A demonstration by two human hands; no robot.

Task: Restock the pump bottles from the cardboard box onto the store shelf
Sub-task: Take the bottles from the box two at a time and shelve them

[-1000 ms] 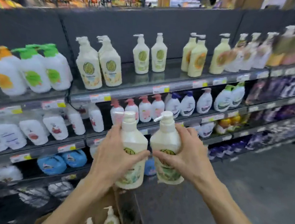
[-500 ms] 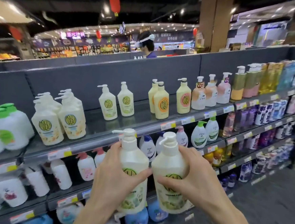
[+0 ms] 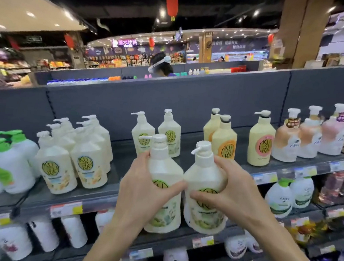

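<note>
I hold two cream pump bottles with green round labels side by side in front of the top shelf [image 3: 186, 152]. My left hand [image 3: 142, 187] grips the left bottle [image 3: 163, 171] around its body. My right hand [image 3: 236, 189] grips the right bottle [image 3: 202, 174]. Both bottles are upright, at the shelf's front edge, touching each other. Two matching green-label bottles [image 3: 144, 132] stand on the shelf just behind them. The cardboard box is out of view.
Left on the top shelf stand several cream bottles with yellow labels [image 3: 87, 154] and white green-capped bottles [image 3: 4, 162]. To the right are orange-label [image 3: 223, 140] and pink-label bottles [image 3: 261, 141]. Lower shelves hold more bottles. A person [image 3: 161, 65] stands behind the shelving.
Both hands rose with the bottles from above the box up to the top shelf's front edge. My view tilted upward, and the box dropped out of sight.
</note>
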